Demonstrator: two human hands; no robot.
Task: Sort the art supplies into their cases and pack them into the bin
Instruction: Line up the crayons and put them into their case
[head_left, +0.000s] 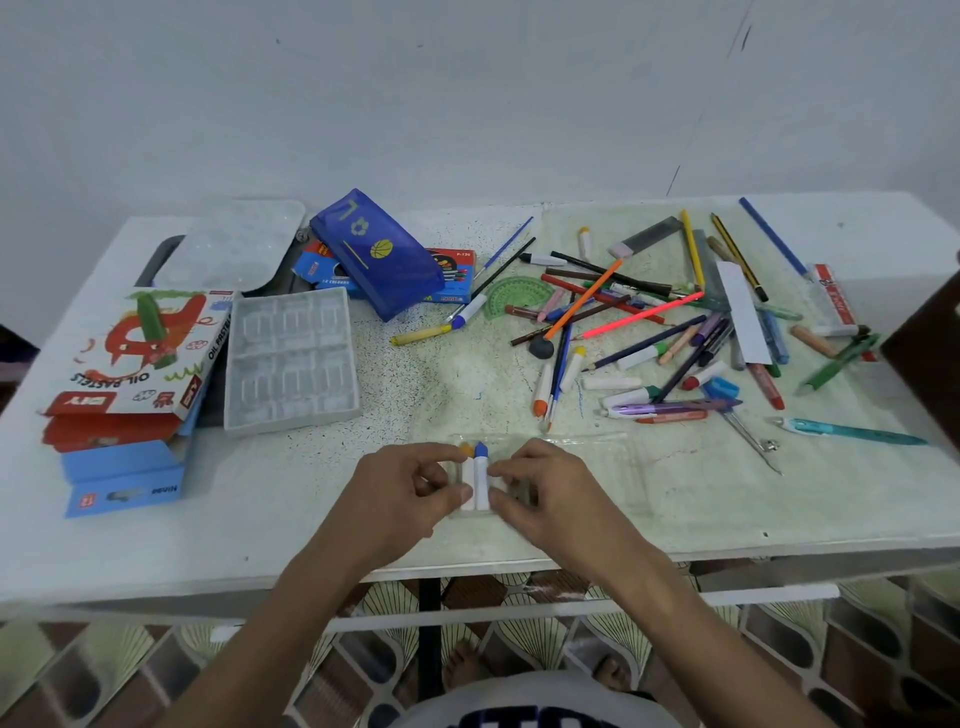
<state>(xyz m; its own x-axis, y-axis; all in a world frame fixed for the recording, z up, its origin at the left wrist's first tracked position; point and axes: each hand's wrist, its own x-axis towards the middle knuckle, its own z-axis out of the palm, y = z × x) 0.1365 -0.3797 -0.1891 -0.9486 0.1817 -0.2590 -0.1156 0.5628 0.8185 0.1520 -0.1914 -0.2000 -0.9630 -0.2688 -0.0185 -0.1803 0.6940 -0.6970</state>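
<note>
Clear plastic sleeve (550, 467) lay at the table's (311, 545) near edge as I pinched two white markers (478, 480) from both sides, left hand (410, 483) and right hand (540, 483) close together. Markers could roll free, I judged, should the flimsy sleeve buckle. Beyond, a loose pile of pens (665, 332) waited right; grey tray (291, 358) and blue pouch (379, 254) left.

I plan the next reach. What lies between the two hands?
In the head view, two white markers, one blue-capped and one orange-capped, between left hand and right hand.
</note>
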